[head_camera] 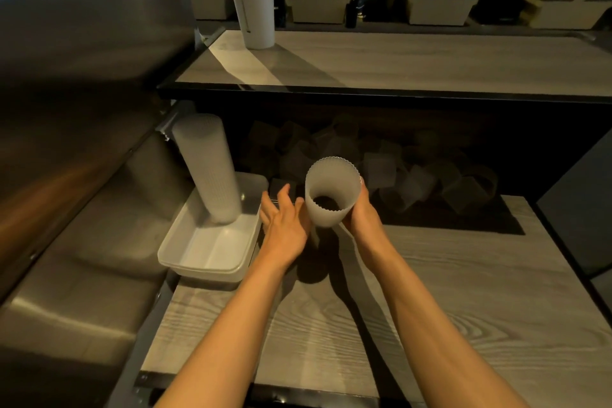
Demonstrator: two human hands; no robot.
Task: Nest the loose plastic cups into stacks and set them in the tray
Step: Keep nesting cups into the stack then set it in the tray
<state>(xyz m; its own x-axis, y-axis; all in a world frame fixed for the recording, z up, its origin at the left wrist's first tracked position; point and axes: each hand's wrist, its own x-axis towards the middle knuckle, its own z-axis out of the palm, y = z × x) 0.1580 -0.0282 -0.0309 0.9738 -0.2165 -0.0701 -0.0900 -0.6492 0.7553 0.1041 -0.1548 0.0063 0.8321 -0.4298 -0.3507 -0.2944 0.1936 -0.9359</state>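
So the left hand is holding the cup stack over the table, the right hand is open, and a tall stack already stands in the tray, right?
Not quite: the head view shows the right hand holding the cup stack over the table, and the left hand is the open one. A tall stack does stand in the tray.

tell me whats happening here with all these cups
A person is nesting translucent plastic cups into stacks. The right hand holds a short stack of cups above the wooden table, mouth toward the camera. The left hand is open beside it, holding nothing. A tall stack already leans in the white tray at the table's left edge. More loose cups lie heaped in the shadow farther back.
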